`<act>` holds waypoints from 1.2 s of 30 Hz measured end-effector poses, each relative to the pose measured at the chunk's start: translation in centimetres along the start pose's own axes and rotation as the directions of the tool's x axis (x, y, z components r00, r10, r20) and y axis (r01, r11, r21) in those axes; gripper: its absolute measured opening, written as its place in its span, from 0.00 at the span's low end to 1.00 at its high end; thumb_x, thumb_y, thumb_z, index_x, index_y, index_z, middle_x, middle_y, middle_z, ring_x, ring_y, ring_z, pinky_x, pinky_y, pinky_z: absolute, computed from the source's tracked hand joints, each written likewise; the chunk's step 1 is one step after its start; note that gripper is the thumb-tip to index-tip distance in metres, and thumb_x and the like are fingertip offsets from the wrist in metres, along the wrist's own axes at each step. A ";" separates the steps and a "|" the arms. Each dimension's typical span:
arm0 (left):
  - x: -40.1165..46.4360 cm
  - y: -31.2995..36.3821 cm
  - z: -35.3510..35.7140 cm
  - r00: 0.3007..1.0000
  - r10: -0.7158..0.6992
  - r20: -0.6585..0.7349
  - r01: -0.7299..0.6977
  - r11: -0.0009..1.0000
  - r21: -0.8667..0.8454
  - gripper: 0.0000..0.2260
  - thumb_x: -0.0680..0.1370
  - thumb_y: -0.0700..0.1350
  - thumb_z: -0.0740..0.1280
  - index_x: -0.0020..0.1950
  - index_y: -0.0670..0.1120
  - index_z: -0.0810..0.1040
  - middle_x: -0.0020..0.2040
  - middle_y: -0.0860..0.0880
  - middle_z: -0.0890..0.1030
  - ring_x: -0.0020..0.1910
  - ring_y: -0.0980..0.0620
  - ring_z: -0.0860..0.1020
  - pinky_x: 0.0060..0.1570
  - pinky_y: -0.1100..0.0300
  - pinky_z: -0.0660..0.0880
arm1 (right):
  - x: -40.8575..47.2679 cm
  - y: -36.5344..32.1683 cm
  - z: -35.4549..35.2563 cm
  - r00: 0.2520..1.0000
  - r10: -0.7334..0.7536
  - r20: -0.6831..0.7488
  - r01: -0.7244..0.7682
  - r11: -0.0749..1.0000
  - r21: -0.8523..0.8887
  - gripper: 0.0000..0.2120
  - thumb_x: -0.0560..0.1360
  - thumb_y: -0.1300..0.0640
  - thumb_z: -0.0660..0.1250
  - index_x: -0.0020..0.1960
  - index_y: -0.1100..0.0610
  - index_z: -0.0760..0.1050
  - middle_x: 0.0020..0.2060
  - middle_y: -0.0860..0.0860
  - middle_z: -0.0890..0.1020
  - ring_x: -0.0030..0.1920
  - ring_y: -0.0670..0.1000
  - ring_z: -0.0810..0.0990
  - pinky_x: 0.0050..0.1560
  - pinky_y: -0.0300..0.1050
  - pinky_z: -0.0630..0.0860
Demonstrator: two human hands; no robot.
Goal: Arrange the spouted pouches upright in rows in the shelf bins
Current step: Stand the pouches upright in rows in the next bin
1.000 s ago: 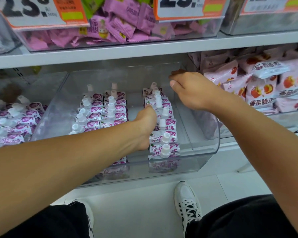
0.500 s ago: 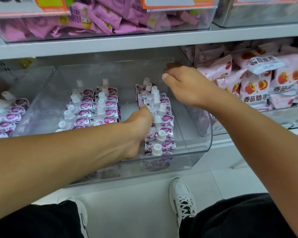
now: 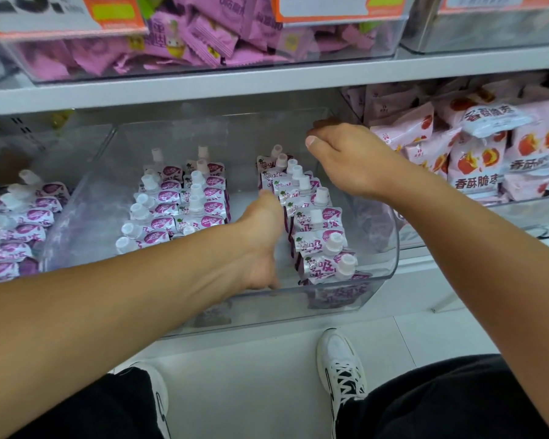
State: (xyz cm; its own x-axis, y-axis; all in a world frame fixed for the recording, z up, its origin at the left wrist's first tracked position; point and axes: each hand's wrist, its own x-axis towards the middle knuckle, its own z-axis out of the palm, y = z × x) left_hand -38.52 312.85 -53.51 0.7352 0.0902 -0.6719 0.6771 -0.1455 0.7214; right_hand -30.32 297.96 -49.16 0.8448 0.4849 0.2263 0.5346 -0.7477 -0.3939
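Pouches (image 3: 317,231) stand in rows in the clear bin (image 3: 390,248). Left hand (image 3: 260,239) reaches down beside the right row, grip hidden; right hand (image 3: 346,160) hovers above, fingers curled, seemingly holding nothing.

Inside the clear bin (image 3: 382,267), bare floor is lying open at mid-frame between the left pouch rows (image 3: 178,204) and the right pouch row (image 3: 311,217), though the left hand (image 3: 262,236) is filling that gap. The shelf above (image 3: 267,80) is limiting headroom.
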 end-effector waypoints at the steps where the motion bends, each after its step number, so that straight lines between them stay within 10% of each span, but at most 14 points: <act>1: 1.7 -0.3 0.6 0.999 -0.002 -0.042 -0.004 0.987 -0.158 0.35 0.80 0.66 0.44 0.79 0.44 0.56 0.78 0.45 0.60 0.76 0.45 0.61 0.73 0.48 0.57 | 0.0 0.0 -0.1 1.000 0.002 0.001 -0.002 1.000 0.000 0.21 0.83 0.50 0.53 0.34 0.55 0.64 0.30 0.50 0.71 0.36 0.56 0.71 0.40 0.46 0.63; 4: 0.1 -0.5 3.1 0.988 0.028 0.150 0.017 0.956 -0.291 0.34 0.77 0.71 0.45 0.67 0.48 0.73 0.64 0.45 0.78 0.58 0.52 0.81 0.58 0.53 0.78 | -0.1 -0.2 0.0 1.000 0.004 0.002 -0.004 1.000 0.007 0.21 0.83 0.50 0.53 0.33 0.55 0.64 0.30 0.50 0.71 0.36 0.56 0.71 0.40 0.46 0.63; 8: 3.9 -1.2 4.0 0.977 -0.068 0.201 0.139 0.922 -0.363 0.51 0.56 0.79 0.53 0.75 0.55 0.64 0.78 0.48 0.61 0.74 0.46 0.65 0.70 0.37 0.61 | -0.2 -0.5 -0.1 1.000 0.007 -0.013 -0.007 1.000 -0.011 0.21 0.84 0.51 0.52 0.33 0.56 0.63 0.31 0.51 0.71 0.38 0.59 0.71 0.40 0.47 0.62; 15: 2.1 2.3 0.4 0.989 0.054 -0.139 -0.108 0.901 -0.421 0.24 0.84 0.51 0.46 0.78 0.45 0.60 0.78 0.47 0.62 0.71 0.50 0.66 0.66 0.60 0.64 | -0.3 -0.6 -0.5 0.995 0.095 -0.028 -0.092 0.990 0.112 0.20 0.85 0.54 0.51 0.34 0.55 0.63 0.32 0.51 0.71 0.38 0.56 0.72 0.40 0.46 0.63; 18: 1.4 4.1 1.3 0.967 0.116 -0.226 -0.201 0.894 -0.400 0.17 0.86 0.41 0.47 0.66 0.36 0.71 0.59 0.41 0.78 0.35 0.54 0.73 0.25 0.71 0.72 | -0.2 -0.7 -0.5 0.993 0.112 -0.023 -0.108 0.985 0.135 0.20 0.85 0.53 0.51 0.34 0.55 0.63 0.32 0.51 0.71 0.40 0.57 0.73 0.41 0.46 0.65; 22: 3.1 4.4 3.2 0.990 0.047 -0.132 -0.099 0.901 -0.422 0.28 0.84 0.55 0.44 0.46 0.43 0.79 0.35 0.45 0.84 0.30 0.50 0.81 0.34 0.64 0.78 | -0.2 -0.8 -0.6 0.993 0.114 -0.023 -0.110 0.985 0.135 0.21 0.85 0.53 0.52 0.33 0.55 0.62 0.31 0.50 0.70 0.36 0.54 0.70 0.36 0.47 0.63; 25: 3.3 4.5 3.2 0.990 -0.006 -0.143 -0.058 0.895 -0.443 0.26 0.84 0.51 0.45 0.36 0.44 0.74 0.22 0.48 0.78 0.19 0.52 0.77 0.22 0.67 0.73 | -0.3 -0.9 -0.6 0.993 0.118 -0.028 -0.112 0.980 0.166 0.21 0.85 0.54 0.52 0.32 0.53 0.61 0.29 0.48 0.69 0.31 0.48 0.67 0.32 0.42 0.63; 31: 3.4 5.8 2.8 0.984 0.021 -0.179 -0.115 0.839 -0.532 0.27 0.83 0.55 0.45 0.50 0.42 0.81 0.41 0.43 0.85 0.38 0.44 0.84 0.43 0.49 0.83 | -0.5 -1.0 -0.7 0.991 0.126 -0.042 -0.112 0.964 0.242 0.21 0.84 0.56 0.52 0.32 0.54 0.62 0.28 0.48 0.68 0.31 0.48 0.67 0.33 0.43 0.64; 36: 4.1 5.5 2.5 0.995 0.071 -0.066 -0.095 0.839 -0.535 0.32 0.82 0.61 0.42 0.57 0.41 0.80 0.48 0.40 0.85 0.34 0.44 0.84 0.26 0.54 0.80 | -0.3 -0.9 -0.5 0.989 0.146 -0.028 -0.135 0.959 0.251 0.20 0.84 0.54 0.53 0.33 0.55 0.62 0.30 0.49 0.70 0.33 0.51 0.68 0.35 0.45 0.64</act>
State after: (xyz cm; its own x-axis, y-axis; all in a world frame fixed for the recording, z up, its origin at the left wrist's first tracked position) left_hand -31.91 309.91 -52.70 0.7821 0.1440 -0.6063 0.5157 0.3968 0.7594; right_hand -31.00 298.27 -48.39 0.9142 0.3574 0.1911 0.3932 -0.6684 -0.6314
